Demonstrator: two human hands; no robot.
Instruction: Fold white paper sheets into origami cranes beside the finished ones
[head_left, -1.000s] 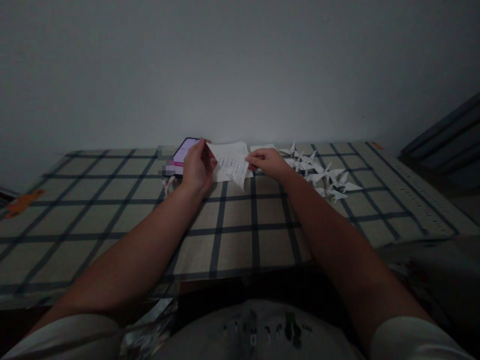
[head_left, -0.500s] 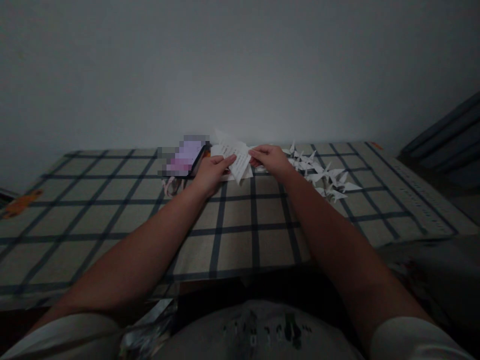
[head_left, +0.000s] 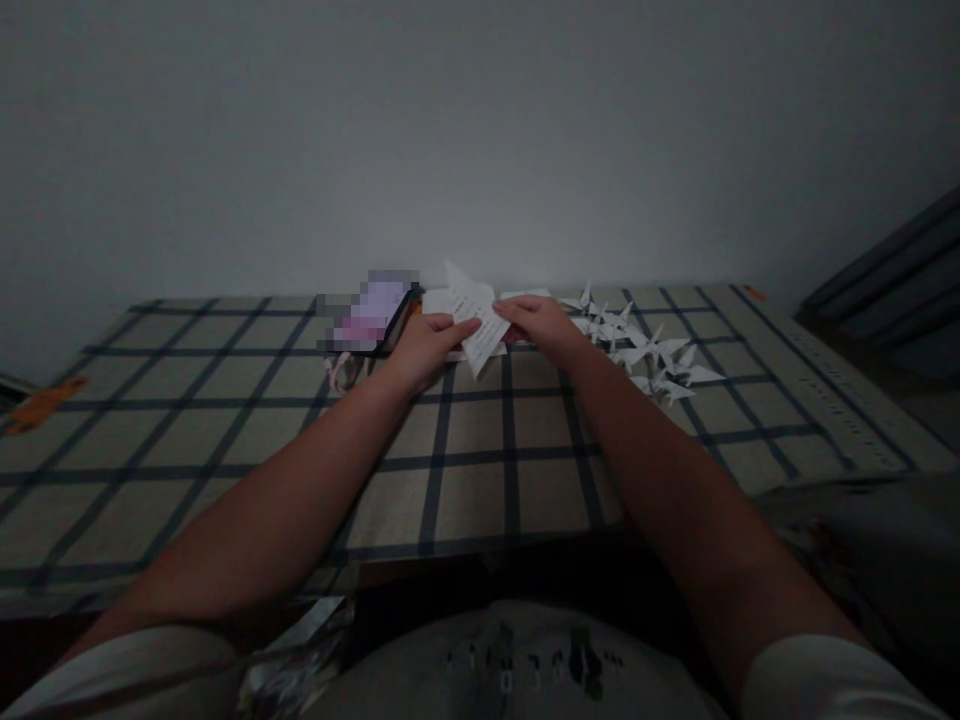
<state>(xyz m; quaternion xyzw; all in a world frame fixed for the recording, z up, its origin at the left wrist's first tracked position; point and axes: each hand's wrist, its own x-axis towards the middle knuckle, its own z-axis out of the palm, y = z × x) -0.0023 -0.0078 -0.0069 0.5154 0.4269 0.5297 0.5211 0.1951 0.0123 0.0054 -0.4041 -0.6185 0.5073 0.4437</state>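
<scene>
Dim room; checked tablecloth (head_left: 480,440) against a plain wall. The printed paper sheet (head_left: 474,318), partly folded, is pinched by left hand (head_left: 424,345) and right hand (head_left: 541,325) just right of the phone (head_left: 373,315); paper cranes (head_left: 645,350) lie farther right of it. Risk: poor light could let edges misalign, skewing the crease.

Phone screen (head_left: 371,318) pixelated, I can't read it. Print on folded paper (head_left: 478,325) too small. Fingertips of my right hand (head_left: 541,325) are behind the sheet, unseen.
</scene>
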